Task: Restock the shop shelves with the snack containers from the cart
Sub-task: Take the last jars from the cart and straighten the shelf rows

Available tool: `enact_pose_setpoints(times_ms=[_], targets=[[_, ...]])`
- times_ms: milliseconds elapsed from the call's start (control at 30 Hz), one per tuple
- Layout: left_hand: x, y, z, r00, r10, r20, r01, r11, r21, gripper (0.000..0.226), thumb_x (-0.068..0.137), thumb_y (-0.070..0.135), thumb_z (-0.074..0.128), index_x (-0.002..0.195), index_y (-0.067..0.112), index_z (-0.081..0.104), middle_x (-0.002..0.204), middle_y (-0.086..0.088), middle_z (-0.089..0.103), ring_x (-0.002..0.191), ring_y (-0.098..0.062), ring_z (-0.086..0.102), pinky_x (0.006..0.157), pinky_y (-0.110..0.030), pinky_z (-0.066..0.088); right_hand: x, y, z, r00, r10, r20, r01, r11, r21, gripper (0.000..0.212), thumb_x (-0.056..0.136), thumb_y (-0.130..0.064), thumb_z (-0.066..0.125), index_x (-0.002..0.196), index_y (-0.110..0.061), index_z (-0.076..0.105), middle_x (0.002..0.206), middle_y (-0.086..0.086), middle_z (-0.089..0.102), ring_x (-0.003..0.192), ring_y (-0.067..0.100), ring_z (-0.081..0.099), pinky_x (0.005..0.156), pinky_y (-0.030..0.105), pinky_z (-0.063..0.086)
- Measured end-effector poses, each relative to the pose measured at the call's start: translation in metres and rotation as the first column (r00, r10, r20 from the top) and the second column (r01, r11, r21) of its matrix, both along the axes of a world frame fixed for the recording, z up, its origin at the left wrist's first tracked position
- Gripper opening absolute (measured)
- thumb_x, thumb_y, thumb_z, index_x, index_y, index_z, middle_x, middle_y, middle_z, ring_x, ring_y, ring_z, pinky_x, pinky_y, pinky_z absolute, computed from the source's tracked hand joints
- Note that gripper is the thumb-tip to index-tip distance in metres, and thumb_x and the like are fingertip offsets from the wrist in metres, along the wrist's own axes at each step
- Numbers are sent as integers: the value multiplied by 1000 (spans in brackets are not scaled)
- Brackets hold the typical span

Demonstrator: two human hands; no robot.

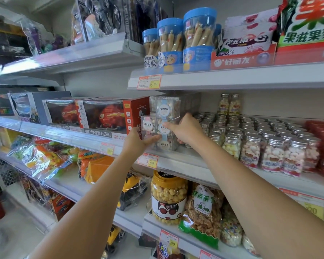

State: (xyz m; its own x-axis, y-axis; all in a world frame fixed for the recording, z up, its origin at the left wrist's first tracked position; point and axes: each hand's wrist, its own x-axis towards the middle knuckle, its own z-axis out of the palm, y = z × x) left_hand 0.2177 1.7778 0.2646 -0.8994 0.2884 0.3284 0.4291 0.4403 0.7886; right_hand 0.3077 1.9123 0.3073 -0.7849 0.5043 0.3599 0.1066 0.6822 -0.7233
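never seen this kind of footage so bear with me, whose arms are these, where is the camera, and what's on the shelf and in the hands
There is no machine here. A person wears one wide camera on their head, so you see their own two bare arms reaching forward. The single picture looks at shop shelves. The left hand holds a clear snack box from below. The right hand grips a stack of clear snack boxes just beside it, on the middle shelf. To the right stand silver-capped jars, and to the left are toy helicopter boxes.
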Motion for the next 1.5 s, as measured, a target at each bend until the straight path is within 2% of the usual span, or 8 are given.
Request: enact_pose_setpoints(times_ms=[200,300,433,567,700,900,1233,1500], targets=[[85,-21,-27,981,81,-178,-71,996,60,34,94,35,54,113,8,61,112,-6,65,96,-17,60,79,-31,48,94,-24,-17,994,104,-29,-97,978,183,34,90,-38,61,72,-13,45,66,3,49,61,22,54,56,31,38],[147,-22,-64,990,-25,-140,28,999,17,56,95,44,45,80,-5,66,69,-17,64,57,-18,50,56,-27,36,146,-23,-51,993,110,35,-115,969,217,53,91,-43,57,53,-14,35,47,1,31,43,16,31,52,29,34],[226,-18,-125,983,-178,42,180,983,-39,59,93,44,50,62,-4,64,53,-2,62,46,-4,51,51,-22,39,219,-12,-119,978,32,207,-61,989,136,62,92,-49,53,43,-17,31,39,-4,27,36,12,28,46,27,23],[278,-10,-203,918,-301,258,337,935,-108,63,90,48,53,64,-9,56,55,-20,52,43,-3,45,49,-23,32,287,16,-208,948,-49,315,47,999,15,52,91,-44,57,55,-15,34,51,9,43,47,16,34,51,32,25],[318,15,-276,815,-417,401,534,810,-243,24,82,31,70,72,17,55,68,5,58,61,-8,53,56,-17,39,351,49,-301,844,-114,525,140,990,-10,18,87,-7,60,83,-16,47,79,-6,46,71,16,48,58,29,35],[353,57,-387,704,-387,596,646,698,-309,28,78,-5,57,73,23,53,80,-5,57,69,-23,55,58,-34,49,417,87,-438,642,18,766,126,984,-129,30,84,9,51,100,-16,51,101,0,48,87,15,51,62,25,36],[403,93,-531,585,-151,797,740,501,-449,45,82,10,67,124,5,52,123,-13,57,112,-26,55,75,-20,38,459,85,-580,270,136,953,116,978,-172,52,82,-6,64,129,-11,42,127,14,44,112,31,49,75,30,38],[405,110,-571,609,-130,782,754,403,-520,52,85,23,65,132,10,48,128,-10,51,112,-25,56,87,-25,42,477,76,-620,200,55,978,-20,998,-52,53,86,6,49,136,-7,38,133,15,42,121,30,46,89,37,43]])
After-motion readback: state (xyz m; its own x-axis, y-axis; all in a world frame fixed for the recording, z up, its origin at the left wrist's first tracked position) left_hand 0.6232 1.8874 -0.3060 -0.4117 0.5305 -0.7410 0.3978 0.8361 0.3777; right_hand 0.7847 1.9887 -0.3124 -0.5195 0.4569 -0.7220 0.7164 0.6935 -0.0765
